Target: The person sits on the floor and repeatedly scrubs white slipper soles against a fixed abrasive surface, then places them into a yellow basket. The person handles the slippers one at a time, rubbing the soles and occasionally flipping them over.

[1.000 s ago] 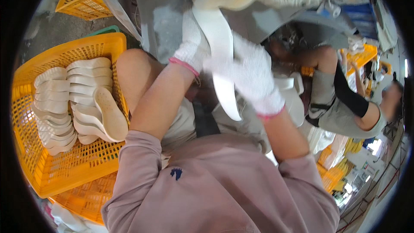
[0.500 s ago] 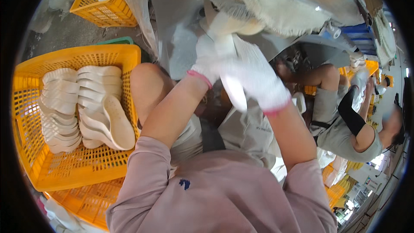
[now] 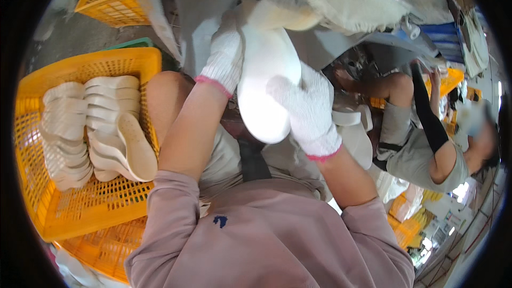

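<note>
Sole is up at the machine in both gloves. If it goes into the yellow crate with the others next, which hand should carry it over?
Probably the left. The yellow crate of stacked soles lies on the person's left, beside the left hand. The right hand grips the white sole from the far side and would have to cross over.

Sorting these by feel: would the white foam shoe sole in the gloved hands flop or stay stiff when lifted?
The white foam shoe sole probably stays fairly stiff: it keeps its flat shape between left hand and right hand. Likely light; knit gloves should grip it.

White shoe sole [image 3: 265, 82], upright, flat face showing
</note>
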A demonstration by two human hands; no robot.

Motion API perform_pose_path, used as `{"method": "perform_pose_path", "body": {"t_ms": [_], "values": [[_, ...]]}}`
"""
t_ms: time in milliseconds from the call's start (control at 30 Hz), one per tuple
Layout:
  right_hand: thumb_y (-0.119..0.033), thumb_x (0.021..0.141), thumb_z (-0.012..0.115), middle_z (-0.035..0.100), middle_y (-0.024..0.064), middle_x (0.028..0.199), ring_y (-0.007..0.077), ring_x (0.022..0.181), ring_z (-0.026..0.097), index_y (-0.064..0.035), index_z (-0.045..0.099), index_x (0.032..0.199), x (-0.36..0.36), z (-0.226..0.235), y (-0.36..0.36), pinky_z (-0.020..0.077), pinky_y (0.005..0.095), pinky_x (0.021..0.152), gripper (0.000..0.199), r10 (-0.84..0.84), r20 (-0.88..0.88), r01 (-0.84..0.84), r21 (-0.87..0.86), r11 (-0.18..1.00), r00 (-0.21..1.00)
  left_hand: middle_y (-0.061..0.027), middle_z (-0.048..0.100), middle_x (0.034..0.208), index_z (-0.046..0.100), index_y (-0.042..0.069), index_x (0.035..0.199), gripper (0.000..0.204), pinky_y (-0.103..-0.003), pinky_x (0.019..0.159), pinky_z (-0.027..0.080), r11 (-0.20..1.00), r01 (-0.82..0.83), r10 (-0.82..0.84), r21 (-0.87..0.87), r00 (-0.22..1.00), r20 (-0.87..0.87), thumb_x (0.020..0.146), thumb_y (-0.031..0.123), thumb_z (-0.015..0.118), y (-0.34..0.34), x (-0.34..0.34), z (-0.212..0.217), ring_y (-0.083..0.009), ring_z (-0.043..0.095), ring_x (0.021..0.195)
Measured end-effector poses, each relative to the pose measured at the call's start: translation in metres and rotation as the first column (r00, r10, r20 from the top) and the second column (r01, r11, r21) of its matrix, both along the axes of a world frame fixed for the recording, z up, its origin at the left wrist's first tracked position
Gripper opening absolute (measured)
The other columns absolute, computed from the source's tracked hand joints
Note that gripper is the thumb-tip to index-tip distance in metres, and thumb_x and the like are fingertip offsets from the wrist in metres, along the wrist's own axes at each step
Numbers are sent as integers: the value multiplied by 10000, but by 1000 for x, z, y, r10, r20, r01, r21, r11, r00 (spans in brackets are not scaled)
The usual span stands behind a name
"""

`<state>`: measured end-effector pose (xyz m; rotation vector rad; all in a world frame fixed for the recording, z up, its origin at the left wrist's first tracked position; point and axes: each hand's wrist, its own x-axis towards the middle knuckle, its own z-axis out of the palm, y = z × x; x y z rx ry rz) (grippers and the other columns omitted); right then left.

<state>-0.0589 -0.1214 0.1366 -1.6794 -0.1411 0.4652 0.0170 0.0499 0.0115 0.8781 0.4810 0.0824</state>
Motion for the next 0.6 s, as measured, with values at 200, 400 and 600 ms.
{"method": "perform_pose_path", "body": {"t_ms": [200,400,600], "values": [[-325,829,772,719,222,1176,339,1118,682,24,678,1259,-15,-28,-64,530,414,983,562,-47,234,151,-448,881,971,-70,696,1250,630,73,1352,479,-383,1032,513,889,-51,95,-454,993,73,1111,460,484,-58,-28,-3,-223,639,1151],[-447,851,737,740,227,1094,390,1027,723,-97,773,1061,-14,-8,-46,553,477,904,409,257,162,-62,-725,686,953,-105,645,1333,541,41,1467,590,-392,1049,492,881,273,-305,385,952,24,1098,498,480,-40,-25,25,-249,618,1198],[-328,915,746,741,186,1155,302,1008,748,-58,688,1271,-162,-19,-244,600,419,863,451,-493,485,680,-373,631,722,-70,649,1233,549,32,1496,640,-334,947,514,570,759,-704,313,648,-291,1091,524,494,-46,-30,-19,-158,621,1031]]}}
